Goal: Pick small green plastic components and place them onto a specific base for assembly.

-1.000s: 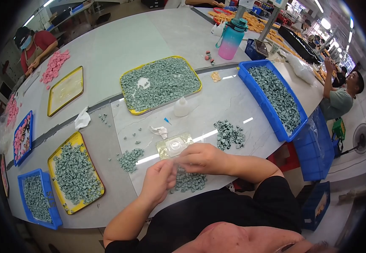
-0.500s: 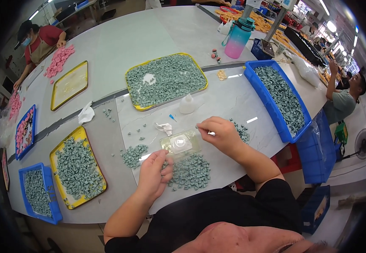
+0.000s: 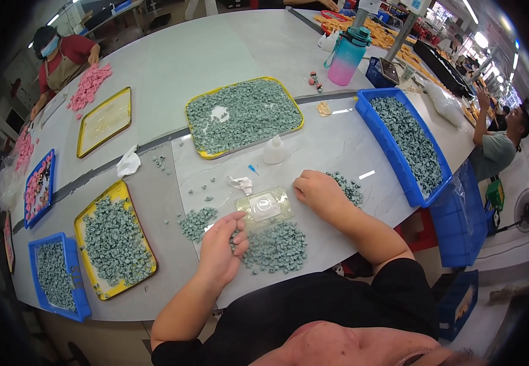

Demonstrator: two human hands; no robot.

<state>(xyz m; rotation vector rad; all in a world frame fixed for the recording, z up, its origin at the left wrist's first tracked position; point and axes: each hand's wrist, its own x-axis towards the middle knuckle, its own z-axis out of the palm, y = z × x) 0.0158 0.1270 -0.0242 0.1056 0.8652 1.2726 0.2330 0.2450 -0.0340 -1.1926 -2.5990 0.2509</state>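
Tabletop [image 3: 338, 140], right fingers [image 3: 304, 178] partly hidden

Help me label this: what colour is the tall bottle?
The tall bottle is teal above, fading to pink below; head view.

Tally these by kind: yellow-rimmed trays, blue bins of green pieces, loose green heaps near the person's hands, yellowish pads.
Yellow-rimmed trays: 3
Blue bins of green pieces: 2
Loose green heaps: 3
Yellowish pads: 1
Total: 9
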